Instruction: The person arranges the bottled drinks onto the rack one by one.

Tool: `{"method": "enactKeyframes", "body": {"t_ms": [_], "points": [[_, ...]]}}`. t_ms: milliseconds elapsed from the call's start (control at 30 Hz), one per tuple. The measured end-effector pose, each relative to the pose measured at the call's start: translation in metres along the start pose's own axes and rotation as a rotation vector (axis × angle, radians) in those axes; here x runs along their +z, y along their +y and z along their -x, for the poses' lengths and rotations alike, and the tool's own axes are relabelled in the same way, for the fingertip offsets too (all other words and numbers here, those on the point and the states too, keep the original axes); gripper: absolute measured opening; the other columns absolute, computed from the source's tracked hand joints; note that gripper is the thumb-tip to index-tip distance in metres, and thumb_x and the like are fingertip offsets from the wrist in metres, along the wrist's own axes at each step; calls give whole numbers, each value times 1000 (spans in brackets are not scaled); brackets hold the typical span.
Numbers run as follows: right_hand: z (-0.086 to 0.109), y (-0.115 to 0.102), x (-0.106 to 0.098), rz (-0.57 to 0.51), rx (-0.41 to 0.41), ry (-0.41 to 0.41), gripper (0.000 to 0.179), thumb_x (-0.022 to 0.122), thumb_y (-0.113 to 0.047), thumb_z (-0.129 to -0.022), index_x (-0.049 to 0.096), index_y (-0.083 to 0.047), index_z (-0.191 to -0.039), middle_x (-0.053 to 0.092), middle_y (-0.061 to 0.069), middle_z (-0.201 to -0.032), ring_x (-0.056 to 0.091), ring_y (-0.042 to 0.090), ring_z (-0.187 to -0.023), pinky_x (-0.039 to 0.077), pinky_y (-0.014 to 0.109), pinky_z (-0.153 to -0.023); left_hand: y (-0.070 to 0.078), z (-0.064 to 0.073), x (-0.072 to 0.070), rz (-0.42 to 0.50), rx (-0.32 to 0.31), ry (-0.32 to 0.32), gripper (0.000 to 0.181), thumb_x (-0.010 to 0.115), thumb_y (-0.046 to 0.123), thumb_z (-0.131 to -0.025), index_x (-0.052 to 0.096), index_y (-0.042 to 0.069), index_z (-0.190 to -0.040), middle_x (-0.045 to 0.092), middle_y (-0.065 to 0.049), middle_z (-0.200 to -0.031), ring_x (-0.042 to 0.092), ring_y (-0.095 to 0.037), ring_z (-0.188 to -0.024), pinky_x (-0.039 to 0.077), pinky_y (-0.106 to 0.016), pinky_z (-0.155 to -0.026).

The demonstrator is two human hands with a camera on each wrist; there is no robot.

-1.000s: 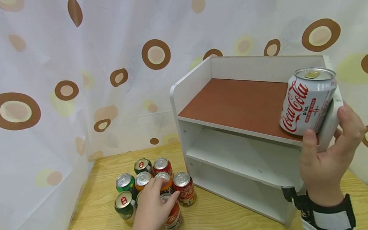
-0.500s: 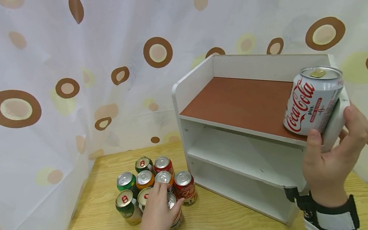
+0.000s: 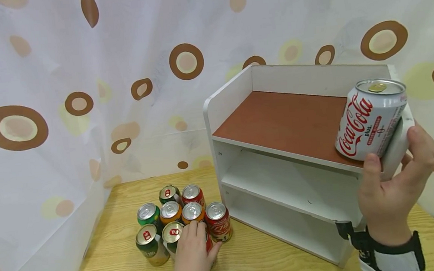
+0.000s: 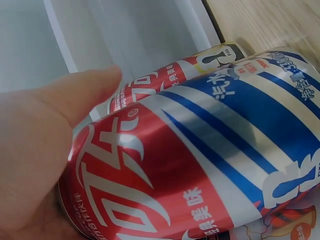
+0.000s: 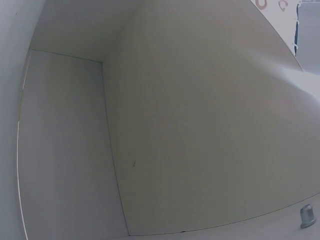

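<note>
My left hand (image 3: 192, 254) reaches down over a red cola can (image 4: 140, 180) at the front of a cluster on the table. Its fingers bend over the far side of the can's top and the thumb lies along the right side. The left wrist view shows the can's red and blue-striped side below the thumb. At the right, my right hand (image 3: 397, 188) grips the side panel (image 3: 396, 147) of a small white shelf unit. Its thumb is at the front, close to the base of a white Coca-Cola plus can (image 3: 370, 120) on the brown top.
Several upright cans crowd around the left hand, among them a green-gold can (image 3: 151, 244), an orange can (image 3: 170, 212) and another red can (image 3: 218, 223). The shelf unit's lower boards (image 3: 283, 185) stand just right of them. A patterned cloth (image 3: 154, 132) hangs behind the wooden table (image 3: 111, 256).
My left hand has moved slightly right and lowered round the front red can, uncovering the gold-topped can beside it. My right hand stays at the shelf panel, and the white can stays in place.
</note>
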State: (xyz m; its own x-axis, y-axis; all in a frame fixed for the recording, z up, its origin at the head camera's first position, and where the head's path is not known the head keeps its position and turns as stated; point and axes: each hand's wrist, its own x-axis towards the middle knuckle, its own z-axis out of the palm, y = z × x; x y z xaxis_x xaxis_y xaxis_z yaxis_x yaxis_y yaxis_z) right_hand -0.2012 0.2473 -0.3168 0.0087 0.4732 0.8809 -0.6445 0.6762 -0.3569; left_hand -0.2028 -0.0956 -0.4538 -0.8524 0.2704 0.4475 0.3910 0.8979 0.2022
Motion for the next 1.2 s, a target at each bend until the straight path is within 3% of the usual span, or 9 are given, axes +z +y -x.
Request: {"method": "enactKeyframes", "body": {"t_ms": [300, 600, 833, 1067, 1200], "points": [[-1, 0, 1, -13, 3, 11, 61, 66, -44, -95, 46, 8, -118, 47, 20, -133, 49, 35, -129, 44, 18, -102, -2, -1, -1, -45, 27, -22, 55, 93, 36, -75, 60, 6, -107, 55, -4, -96, 53, -21, -89, 53, -39, -79], [2, -14, 4, -10, 32, -11, 49, 63, -34, -97, 44, 5, -121, 47, 19, -134, 48, 31, -131, 41, 16, -102, -7, 3, -6, 51, -18, -111, 72, 97, 33, -69, 60, 0, -122, 61, -13, -112, 60, -30, -104, 55, -46, -92], [0, -9, 4, -42, 21, 21, 55, 67, -37, -95, 45, 9, -117, 47, 21, -133, 49, 33, -129, 44, 18, -102, -8, 3, -6, 92, -11, -110, 74, 97, 29, -69, 58, -2, -123, 63, -16, -116, 60, -32, -110, 55, -48, -95], [0, -1, 0, -26, 17, 5, 56, 66, -39, -95, 43, 5, -120, 47, 21, -135, 48, 34, -130, 44, 17, -101, -7, 2, -5, 83, 21, -82, 67, 98, 27, -68, 58, 2, -116, 62, -8, -109, 61, -27, -105, 55, -44, -94], [0, -7, 1, -11, 21, -1, 55, 65, -40, -96, 43, 4, -120, 47, 20, -135, 46, 33, -132, 42, 15, -101, -7, 2, -3, 80, 47, -71, 61, 97, 26, -69, 58, 5, -112, 61, -4, -105, 60, -24, -101, 55, -42, -92]]}}
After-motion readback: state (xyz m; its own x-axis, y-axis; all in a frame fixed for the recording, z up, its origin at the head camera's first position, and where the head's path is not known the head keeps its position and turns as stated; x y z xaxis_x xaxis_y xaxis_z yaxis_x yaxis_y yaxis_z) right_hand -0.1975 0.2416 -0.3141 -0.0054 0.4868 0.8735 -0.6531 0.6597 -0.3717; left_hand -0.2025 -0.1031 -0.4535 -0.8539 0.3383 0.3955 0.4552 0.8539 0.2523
